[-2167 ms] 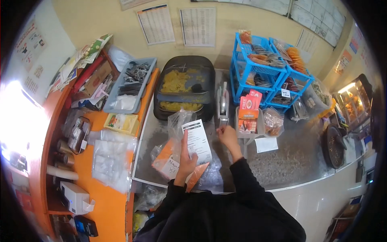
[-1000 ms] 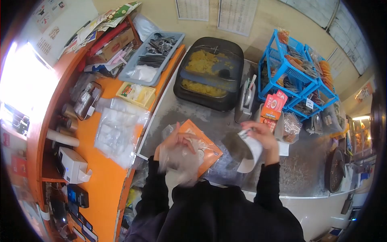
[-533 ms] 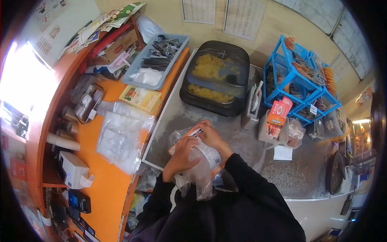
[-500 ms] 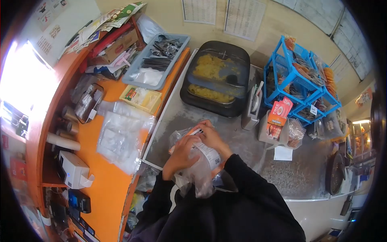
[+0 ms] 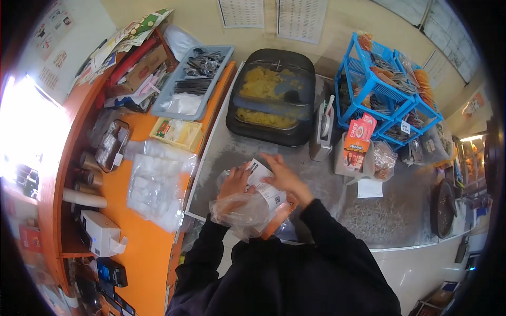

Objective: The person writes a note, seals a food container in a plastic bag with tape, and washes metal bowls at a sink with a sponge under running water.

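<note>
Over the metal counter, a printed white receipt (image 5: 271,194) lies against a clear plastic bag (image 5: 243,211) and an orange packet (image 5: 279,220). My left hand (image 5: 235,183) rests on the left side of the bag and receipt, its fingers spread and partly behind the plastic. From the right, my right hand (image 5: 284,177) touches the receipt's upper right edge with its fingers apart. Whether either hand grips anything between thumb and fingers is hard to see.
A black lidded tray (image 5: 271,97) of yellow food stands behind the hands. Right of it are a tape dispenser (image 5: 321,138), a card holder (image 5: 345,163) and blue baskets (image 5: 387,97). On the orange counter (image 5: 134,263) at left lie plastic bags (image 5: 158,184) and a cutlery tray (image 5: 195,84).
The receipt went from my left hand to my right, then onto the bagged packet. Since half a second ago my right fingers have spread and the bag has shifted left over my left hand.
</note>
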A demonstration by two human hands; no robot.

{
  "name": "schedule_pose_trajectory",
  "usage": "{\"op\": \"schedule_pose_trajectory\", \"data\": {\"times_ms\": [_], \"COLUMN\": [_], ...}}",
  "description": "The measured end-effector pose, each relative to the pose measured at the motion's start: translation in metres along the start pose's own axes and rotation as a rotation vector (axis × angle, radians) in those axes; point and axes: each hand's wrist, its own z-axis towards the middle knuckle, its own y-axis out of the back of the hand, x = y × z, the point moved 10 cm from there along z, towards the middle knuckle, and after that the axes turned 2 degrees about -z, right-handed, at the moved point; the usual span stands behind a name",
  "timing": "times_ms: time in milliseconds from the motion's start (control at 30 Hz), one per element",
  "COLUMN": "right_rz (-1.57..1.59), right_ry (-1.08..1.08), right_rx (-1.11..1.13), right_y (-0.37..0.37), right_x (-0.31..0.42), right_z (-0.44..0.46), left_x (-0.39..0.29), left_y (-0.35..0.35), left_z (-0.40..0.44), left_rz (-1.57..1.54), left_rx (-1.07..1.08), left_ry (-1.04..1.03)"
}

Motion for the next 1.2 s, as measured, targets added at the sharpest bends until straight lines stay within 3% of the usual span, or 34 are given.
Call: {"op": "schedule_pose_trajectory", "data": {"times_ms": [100, 233, 333, 400, 467, 533, 567, 633, 667, 767, 833, 900, 1000, 1100, 1200], "right_rz": [0.269, 0.351, 0.355, 0.412, 0.557, 0.628, 0.630, 0.598, 0.562, 0.401, 0.345, 0.359, 0.271, 0.263, 0.279], "right_ry": [-0.090, -0.255, -0.289, -0.264, -0.247, -0.288, -0.341, -0.383, -0.371, -0.328, -0.345, -0.403, -0.288, -0.233, -0.113], "right_rx": [0.127, 0.015, -0.138, -0.205, -0.197, -0.182, -0.171, -0.178, -0.194, -0.236, -0.238, -0.220, -0.325, -0.326, -0.418], "right_y": [0.011, 0.026, 0.028, 0.022, 0.008, 0.006, 0.009, 0.009, 0.009, 0.011, 0.012, 0.014, 0.022, 0.024, 0.054], "right_x": [-0.022, -0.048, -0.066, -0.072, -0.078, -0.083, -0.083, -0.086, -0.087, -0.085, -0.082, -0.077, -0.068, -0.062, -0.053], "right_z": [-0.048, -0.085, -0.096, -0.102, -0.110, -0.115, -0.120, -0.126, -0.127, -0.129, -0.133, -0.137, -0.138, -0.139, -0.129], "left_x": [0.007, 0.010, 0.016, 0.040, 0.065, 0.066, 0.016, -0.050, -0.067, -0.099, -0.104, -0.102, -0.107, -0.149, -0.141], "left_y": [0.000, 0.008, 0.050, 0.075, 0.070, 0.031, 0.046, 0.017, -0.018, -0.030, 0.004, 0.039, 0.037, 0.009, -0.028], "left_z": [0.001, 0.002, -0.018, -0.050, -0.102, -0.156, -0.152, -0.160, -0.168, -0.122, -0.083, -0.048, -0.029, -0.029, -0.030], "left_rz": [-0.059, -0.046, -0.232, -0.302, -0.129, -0.203, -0.283, -0.516, -0.674, -0.696, -0.168, -0.225, -0.193, 0.116, 0.246], "left_rx": [0.021, 0.028, -0.131, -0.173, 0.068, 0.252, 0.339, 0.592, 0.751, 0.465, 0.115, -0.137, -0.245, -0.195, -0.196], "left_ry": [0.030, 0.092, -0.007, 0.236, 0.565, 0.419, 0.572, 0.661, 0.590, 0.328, 0.019, 0.085, 0.033, -0.063, -0.004]}}
